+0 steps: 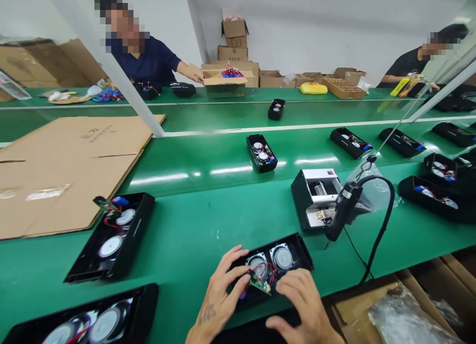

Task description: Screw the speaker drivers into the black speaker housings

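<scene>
Directly below my view, at the near edge of the green bench (193,235), lies the open black speaker housing (297,252) I am working on, its two round drivers (282,257) facing up. I hold a small green circuit board (262,284) with red wires over its near half. My left hand (219,297) is half open, fingers spread, thumb and forefinger pinching the left edge of the board while the other fingers rest on the housing. My right hand (303,304) is curled loosely, its fingertips touching the board's right edge and the housing rim; I cannot tell whether it grips anything. Just right of the housing and a little farther away hangs a black electric screwdriver (342,212) on a cable, in front of a white and black boxy device (316,195). Left of the housing lies another open speaker shell (111,240), and a third (85,324) sits near the bottom left corner. Beyond that, flattened cardboard (63,170) covers the bench. Farther from the housing, more black shells (262,153) stand on the conveyor belt, and two other people (148,61) work at the far side among cardboard boxes (232,44).
</scene>
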{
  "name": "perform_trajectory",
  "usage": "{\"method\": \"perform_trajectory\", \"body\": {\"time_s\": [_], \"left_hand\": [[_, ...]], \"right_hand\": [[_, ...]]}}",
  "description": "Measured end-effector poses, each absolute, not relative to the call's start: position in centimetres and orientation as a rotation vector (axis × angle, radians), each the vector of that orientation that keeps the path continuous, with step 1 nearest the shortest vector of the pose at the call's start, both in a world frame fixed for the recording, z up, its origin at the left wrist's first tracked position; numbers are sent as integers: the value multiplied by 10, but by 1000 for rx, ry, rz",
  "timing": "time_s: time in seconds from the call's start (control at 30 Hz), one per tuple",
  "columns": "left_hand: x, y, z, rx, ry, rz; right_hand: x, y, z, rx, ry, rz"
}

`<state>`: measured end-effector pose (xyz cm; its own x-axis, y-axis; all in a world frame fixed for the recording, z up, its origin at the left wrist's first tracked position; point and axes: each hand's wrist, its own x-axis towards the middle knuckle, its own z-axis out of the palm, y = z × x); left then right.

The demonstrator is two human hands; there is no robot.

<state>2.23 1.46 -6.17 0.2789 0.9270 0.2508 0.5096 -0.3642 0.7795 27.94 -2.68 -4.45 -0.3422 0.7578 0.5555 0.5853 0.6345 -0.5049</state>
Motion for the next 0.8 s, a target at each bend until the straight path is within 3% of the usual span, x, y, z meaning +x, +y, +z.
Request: {"method": "perform_trajectory", "body": {"time_s": [0.13,0.3,0.43,0.57,0.8], "left_hand": [[18,11,-55,2060,1277,988],[18,1,-49,2145,1345,1029],[30,-3,-50,2324,1236,977],[39,0,-55,2369,1251,969],[40,2,-55,2342,1247,978]], "right_hand": [[255,-7,-39,-1031,-2023,277],[293,26,-16,-1059,-1927,420],[309,28,-6,-840,-2167,651],[309,21,-5,-875,-2322,601],[289,5,-24,-951,-2064,633]]}}
